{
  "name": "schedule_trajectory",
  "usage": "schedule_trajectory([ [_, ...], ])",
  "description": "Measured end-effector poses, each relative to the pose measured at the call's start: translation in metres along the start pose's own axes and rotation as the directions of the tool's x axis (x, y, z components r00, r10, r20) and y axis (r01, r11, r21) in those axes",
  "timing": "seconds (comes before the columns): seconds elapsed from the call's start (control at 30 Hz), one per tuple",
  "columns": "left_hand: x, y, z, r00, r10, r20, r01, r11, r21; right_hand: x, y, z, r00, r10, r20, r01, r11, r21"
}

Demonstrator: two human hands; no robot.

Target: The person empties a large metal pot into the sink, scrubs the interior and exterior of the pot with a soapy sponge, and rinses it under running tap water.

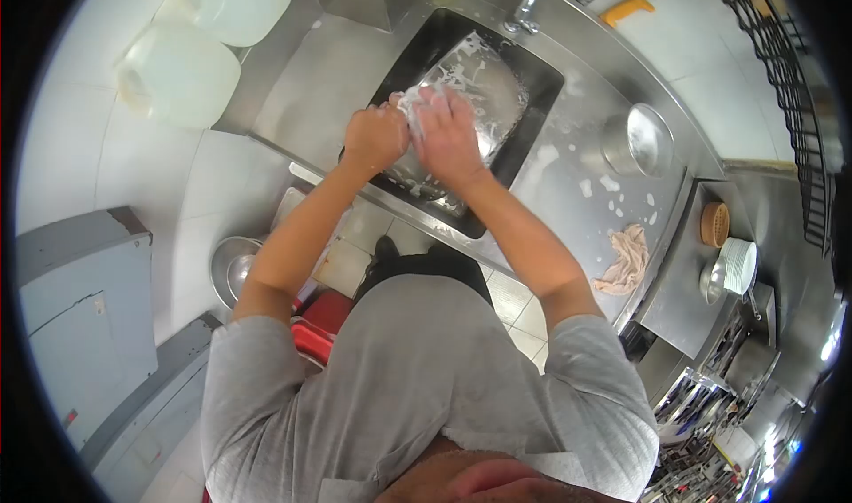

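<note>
A metal pan (501,90), streaked with white suds, sits tilted in the dark sink basin (543,75). My left hand (377,137) is closed like a fist at the pan's left side; what its fingers grip is hidden. Right beside it, my right hand (446,139) has its fingers bent over the pan and covered with foam. Between the two hands shows a white, foamy mass, and I cannot make out whether a sponge or cloth is inside it. The faucet (525,13) stands behind the basin.
On the steel counter to the right are a round metal pot (641,139), foam patches and a crumpled cloth (625,260). Large white jugs (182,75) stand at the left. Farther right are stacked plates (739,265) and a bamboo steamer (713,224). An orange-handled tool (627,10) lies behind the sink.
</note>
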State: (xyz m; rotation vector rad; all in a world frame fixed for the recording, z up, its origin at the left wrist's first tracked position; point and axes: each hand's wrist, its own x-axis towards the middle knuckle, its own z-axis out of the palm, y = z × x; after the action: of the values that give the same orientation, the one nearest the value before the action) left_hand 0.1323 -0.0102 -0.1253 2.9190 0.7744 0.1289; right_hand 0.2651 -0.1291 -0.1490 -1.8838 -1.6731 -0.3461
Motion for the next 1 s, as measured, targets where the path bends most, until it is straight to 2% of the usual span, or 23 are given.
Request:
schedule_trajectory([
  [0.03,-0.005,-0.001,0.0,1.0,-0.012,-0.013,0.012,1.0,0.02,0.011,0.003,0.014,0.998,-0.059,0.034,0.061,0.997,-0.046],
  [0.07,-0.01,-0.004,-0.001,0.999,-0.024,-0.024,0.025,0.999,0.04,0.025,0.018,0.017,0.995,0.098,-0.027,-0.1,0.991,-0.09],
  [0.1,-0.008,-0.009,-0.001,0.999,-0.041,-0.015,0.041,0.999,0.012,0.051,0.028,0.007,0.938,0.34,0.068,-0.339,0.94,-0.028],
  [0.17,-0.011,-0.019,-0.002,0.998,-0.064,0.026,0.065,0.997,-0.043,0.091,0.027,-0.021,0.615,0.732,0.292,-0.766,0.643,-0.001],
  [0.2,-0.007,-0.027,-0.001,0.998,-0.063,0.01,0.063,0.997,-0.037,0.07,0.024,0.009,0.716,0.663,0.218,-0.677,0.736,-0.01],
  [0.23,-0.003,-0.034,0.003,0.998,-0.069,-0.013,0.069,0.997,-0.036,0.044,-0.002,0.037,0.945,0.302,-0.126,-0.327,0.894,-0.308],
  [0.27,-0.008,-0.037,0.008,0.997,-0.077,-0.014,0.076,0.996,-0.043,0.03,-0.033,0.038,0.993,0.083,-0.087,-0.104,0.958,-0.269],
  [0.37,-0.012,-0.042,0.003,0.999,-0.01,0.034,0.008,0.999,0.035,0.03,-0.04,0.027,0.958,-0.042,0.285,0.099,0.977,-0.189],
  [0.4,-0.009,-0.045,0.004,0.999,-0.016,0.049,0.014,0.999,0.029,0.041,-0.008,0.049,0.99,0.101,-0.097,-0.117,0.977,-0.176],
  [0.43,-0.009,-0.047,0.006,0.997,-0.017,0.071,0.016,1.0,0.021,0.073,0.015,0.036,0.904,0.422,0.066,-0.414,0.903,-0.113],
  [0.47,-0.009,-0.045,0.007,0.996,-0.018,0.092,0.017,1.0,0.012,0.105,0.047,0.02,0.697,0.677,0.237,-0.675,0.731,-0.105],
  [0.5,-0.008,-0.044,0.006,0.993,-0.025,0.114,0.022,0.999,0.03,0.106,0.128,0.053,0.583,0.709,0.398,-0.726,0.674,-0.138],
  [0.53,-0.01,-0.042,0.004,0.99,-0.028,0.142,0.021,0.999,0.049,0.092,0.206,0.097,0.698,0.324,0.638,-0.099,0.927,-0.361],
  [0.6,-0.004,-0.044,0.0,0.988,-0.031,0.15,0.02,0.997,0.074,0.092,0.136,0.053,0.776,0.522,0.353,-0.469,0.853,-0.228],
  [0.63,-0.005,-0.044,0.001,0.99,-0.041,0.137,0.031,0.997,0.073,0.09,0.09,0.031,0.757,0.617,0.215,-0.608,0.786,-0.114],
  [0.67,-0.01,-0.043,0.004,0.989,-0.046,0.142,0.036,0.997,0.069,0.078,0.059,0.027,0.875,0.469,0.12,-0.447,0.878,-0.17],
  [0.77,-0.012,-0.046,0.014,0.987,-0.024,0.156,0.013,0.997,0.075,0.058,0.076,0.017,0.968,0.246,0.043,-0.245,0.969,-0.036],
  [0.8,-0.006,-0.046,0.01,0.991,-0.038,0.13,0.031,0.998,0.056,0.07,0.108,0.013,0.799,0.532,0.28,-0.562,0.826,0.032],
  [0.83,-0.007,-0.042,0.003,0.991,-0.052,0.12,0.048,0.998,0.031,0.068,0.154,0.024,0.614,0.651,0.447,-0.708,0.704,-0.054],
  [0.87,-0.009,-0.038,-0.001,0.991,-0.059,0.117,0.058,0.998,0.008,0.053,0.192,0.036,0.49,0.69,0.533,-0.759,0.638,-0.129],
  [0.9,-0.008,-0.038,-0.002,0.989,-0.07,0.131,0.066,0.997,0.032,0.044,0.182,0.029,0.473,0.729,0.495,-0.808,0.582,-0.086],
  [0.97,-0.007,-0.034,-0.002,0.982,-0.099,0.159,0.09,0.994,0.066,0.015,0.126,0.013,0.623,0.739,0.254,-0.776,0.626,0.082],
  [1.0,-0.009,-0.031,0.001,0.979,-0.094,0.182,0.087,0.995,0.049,0.004,0.089,0.007,0.83,0.544,0.119,-0.553,0.831,0.058],
])
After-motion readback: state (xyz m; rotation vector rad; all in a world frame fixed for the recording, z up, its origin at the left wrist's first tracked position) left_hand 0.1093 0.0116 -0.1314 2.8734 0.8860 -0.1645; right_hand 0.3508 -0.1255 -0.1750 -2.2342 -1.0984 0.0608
